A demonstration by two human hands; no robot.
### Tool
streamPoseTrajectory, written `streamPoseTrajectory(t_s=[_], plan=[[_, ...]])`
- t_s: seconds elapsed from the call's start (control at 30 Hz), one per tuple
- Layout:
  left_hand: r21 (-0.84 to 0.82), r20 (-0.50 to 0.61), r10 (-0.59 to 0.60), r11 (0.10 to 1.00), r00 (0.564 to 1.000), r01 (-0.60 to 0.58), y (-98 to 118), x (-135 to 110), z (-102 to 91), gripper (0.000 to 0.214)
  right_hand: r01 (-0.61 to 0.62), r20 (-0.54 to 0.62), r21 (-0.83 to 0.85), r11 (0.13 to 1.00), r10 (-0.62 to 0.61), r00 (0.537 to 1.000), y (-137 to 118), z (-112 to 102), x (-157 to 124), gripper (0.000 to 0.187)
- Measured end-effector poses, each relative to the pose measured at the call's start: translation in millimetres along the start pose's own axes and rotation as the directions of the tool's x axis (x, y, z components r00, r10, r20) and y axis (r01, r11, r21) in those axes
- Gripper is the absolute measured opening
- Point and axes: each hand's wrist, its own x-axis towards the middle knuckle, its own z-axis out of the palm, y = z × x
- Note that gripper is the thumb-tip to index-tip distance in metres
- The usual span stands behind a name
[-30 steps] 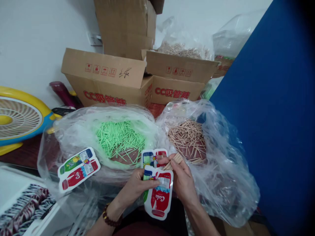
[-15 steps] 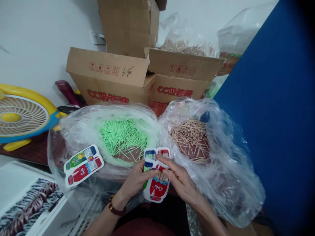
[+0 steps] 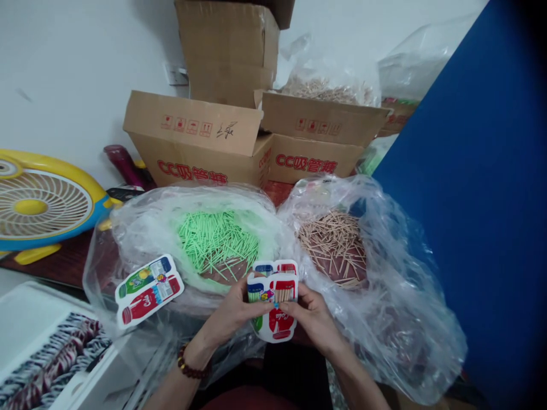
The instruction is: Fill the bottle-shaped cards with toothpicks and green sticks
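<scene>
My left hand and my right hand grip a bottle-shaped candy packet from either side, thumbs on its front. One half is red and marked Cola, the other green and blue. Pale green and tan sticks show in its windows. Behind its top edge, the top of a second similar packet sticks out. Beyond my hands lie green candy sticks in one open plastic bag and tan candy sticks in another bag. To the left, another packet rests on the plastic.
Two open cardboard boxes with red lettering stand behind the bags, with a taller carton at the back. A yellow and blue fan is at left, above a white container. A blue panel borders the right.
My right fingers have left the packet's upper front and now hold its right edge. The front packet now sits offset from the one behind, whose top shows above it. The view has shifted slightly.
</scene>
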Motion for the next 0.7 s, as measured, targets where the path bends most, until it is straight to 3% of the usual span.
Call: streamPoseTrajectory(t_s=[0.27,0.4,0.57,0.7], plan=[[-0.010,-0.005,0.009,1.000,1.000,-0.009,-2,-1,0.2,0.032,-0.008,0.023,0.102,0.995,0.006,1.000,8,1,3,0.031],[0.041,-0.006,-0.017,0.999,1.000,0.017,-2,-1,0.9,0.031,0.006,0.001,0.058,0.998,-0.006,1.000,9,3,2,0.030],[0.089,0.008,-0.003,0.996,1.000,0.002,3,-1,3.7,0.025,-0.023,0.079,0.046,0.999,0.019,0.997,9,2,3,0.037],[0.142,0.013,-0.028,0.990,1.000,0.026,0,-6,3.0,0.018,-0.013,0.069,-0.049,0.999,0.016,0.997,15,1,1,0.026]])
